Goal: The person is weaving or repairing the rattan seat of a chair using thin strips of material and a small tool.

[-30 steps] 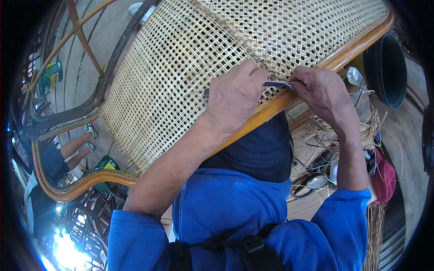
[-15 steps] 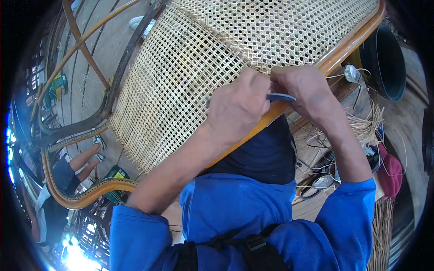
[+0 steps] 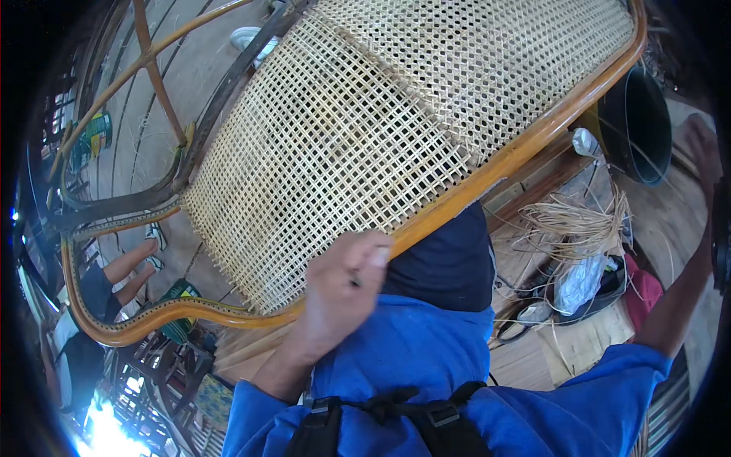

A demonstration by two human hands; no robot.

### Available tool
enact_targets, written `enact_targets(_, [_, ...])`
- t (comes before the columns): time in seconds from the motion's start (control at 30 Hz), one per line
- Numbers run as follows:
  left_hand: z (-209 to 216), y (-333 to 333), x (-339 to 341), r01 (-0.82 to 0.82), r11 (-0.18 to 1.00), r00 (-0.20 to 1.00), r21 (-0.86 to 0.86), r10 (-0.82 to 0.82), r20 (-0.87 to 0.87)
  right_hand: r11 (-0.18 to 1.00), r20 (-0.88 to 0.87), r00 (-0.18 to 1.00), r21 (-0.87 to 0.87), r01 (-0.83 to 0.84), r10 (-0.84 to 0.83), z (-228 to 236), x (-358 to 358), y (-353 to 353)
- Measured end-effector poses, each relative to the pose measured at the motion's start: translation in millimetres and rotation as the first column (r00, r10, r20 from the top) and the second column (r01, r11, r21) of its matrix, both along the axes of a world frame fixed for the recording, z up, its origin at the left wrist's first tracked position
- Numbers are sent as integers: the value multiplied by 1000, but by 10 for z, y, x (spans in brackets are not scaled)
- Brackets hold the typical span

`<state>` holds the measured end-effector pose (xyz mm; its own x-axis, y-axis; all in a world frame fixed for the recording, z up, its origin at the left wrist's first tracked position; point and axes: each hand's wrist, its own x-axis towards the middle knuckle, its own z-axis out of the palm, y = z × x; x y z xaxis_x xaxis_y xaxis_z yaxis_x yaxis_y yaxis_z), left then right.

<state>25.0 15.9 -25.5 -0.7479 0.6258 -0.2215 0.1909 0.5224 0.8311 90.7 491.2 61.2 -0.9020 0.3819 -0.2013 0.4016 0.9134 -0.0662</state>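
Along the wooden frame (image 3: 449, 207), cane webbing (image 3: 335, 145) lies just past your curled left hand (image 3: 346, 286), contents unclear; can't tell right hand's (image 3: 702, 146) grip.

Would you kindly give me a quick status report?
Left hand curled, grip unclear; right hand far right, blurred. Pale open-weave cane panel borders curved orange-brown wooden rail. Left hand hides part of rail.

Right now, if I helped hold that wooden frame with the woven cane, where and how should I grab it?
Probably by the wooden rail, along its upper right stretch, coming from outside, at lower right. It's a slim bar to curl fingers around, and the woven cane lies on its inner side. The left hand is near the rail further down, so avoid there.
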Motion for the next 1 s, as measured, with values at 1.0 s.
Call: enact_targets(1.0, [-115,-347,-546,-198,954,732,-225,296,613,839,-60,985,-517,-171,163,-557,510,-2117])
